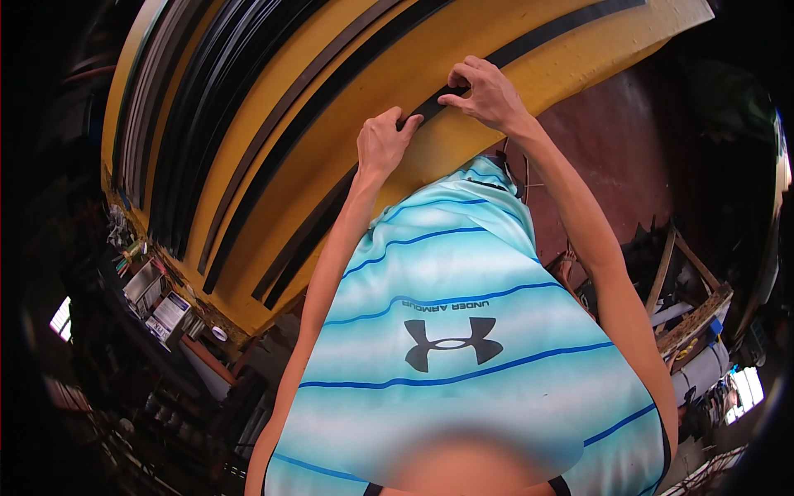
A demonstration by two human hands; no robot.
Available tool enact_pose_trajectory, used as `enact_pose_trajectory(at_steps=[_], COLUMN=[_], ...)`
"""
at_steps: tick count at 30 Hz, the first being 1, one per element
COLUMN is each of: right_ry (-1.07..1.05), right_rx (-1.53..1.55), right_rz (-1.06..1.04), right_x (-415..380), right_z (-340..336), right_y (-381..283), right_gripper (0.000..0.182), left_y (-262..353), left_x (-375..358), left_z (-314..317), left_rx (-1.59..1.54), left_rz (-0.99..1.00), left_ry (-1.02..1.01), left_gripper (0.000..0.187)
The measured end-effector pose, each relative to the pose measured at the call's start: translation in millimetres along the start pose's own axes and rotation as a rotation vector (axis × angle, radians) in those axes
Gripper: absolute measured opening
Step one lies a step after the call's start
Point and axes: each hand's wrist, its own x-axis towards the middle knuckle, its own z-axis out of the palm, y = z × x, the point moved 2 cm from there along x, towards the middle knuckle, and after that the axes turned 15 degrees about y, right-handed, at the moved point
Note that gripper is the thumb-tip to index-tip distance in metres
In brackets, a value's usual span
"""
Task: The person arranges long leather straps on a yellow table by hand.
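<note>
A long, flat black strip (562, 30) runs along the near side of a yellow table (447, 140). My left hand (382, 142) is closed over this strip, fingers curled and thumb pressed against it. Farther along the same strip, my right hand (488, 95) pinches it between thumb and bent fingers. The strip's lower left part passes behind my left forearm. Beyond my hands, another black strip (277, 161) and a thinner brown strip (248, 157) lie roughly parallel to it.
Several glossy black strips (194, 124) are bunched on the table's far side, beside greyish strips (145, 107). A reddish floor (595, 165) shows at right, with a wooden frame (695, 306) standing on it. Boxes and small items (169, 314) crowd the table's left end.
</note>
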Motion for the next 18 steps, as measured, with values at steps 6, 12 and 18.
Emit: enact_pose_trajectory(at_steps=[6,12,18], right_ry=[-0.001,-0.016,-0.128], right_rx=[-0.142,-0.288,-0.355], right_rz=[-0.019,-0.397,-0.332], right_x=[-11.4,-55.3,-52.3], right_z=[1.5,33.2,17.9], right_y=[-11.5,-31.6,-10.1], right_gripper=[0.037,0.060,0.060], left_y=[2.1,1.7,10.2], left_x=[3.0,3.9,0.2], left_z=[-0.3,-0.9,-8.1], left_rx=[0.022,0.023,-0.023], left_rz=[-0.017,-0.089,-0.173], left_ry=[-0.025,-0.075,-0.124], left_gripper=[0.044,0.040,0.039])
